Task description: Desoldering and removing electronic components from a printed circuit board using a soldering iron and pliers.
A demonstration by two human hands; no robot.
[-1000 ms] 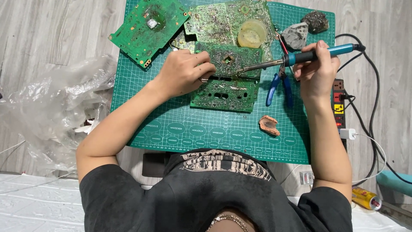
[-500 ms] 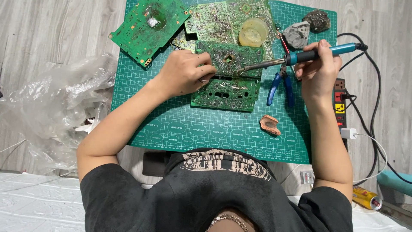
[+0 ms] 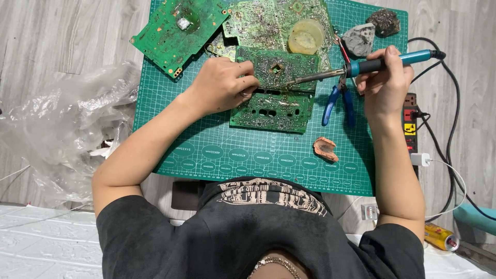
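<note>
In the head view, I see a pale wooden floor with a green cutting mat [image 3: 243,155] on it, and crumpled clear plastic [image 3: 62,124] to the left of the mat. Several green circuit boards lie at the far end of the mat; the nearest circuit board [image 3: 274,106] is the one being worked on.

Compared with a second ago, almost nothing has moved: the soldering iron [image 3: 361,66] keeps the same angle, and its tip stays at the far edge of this board. I judge that one joint is being heated for a while.

My right hand [image 3: 385,85] is closed around the blue handle of the iron, fingers wrapped on it. The left hand [image 3: 222,85] presses on the board's left edge with curled fingers, just beside the tip; if it pinches something small, I cannot tell. Blue-handled pliers [image 3: 338,103] lie between the board and the right hand, untouched. A small brown lump [image 3: 325,149] rests nearer to me.
</note>
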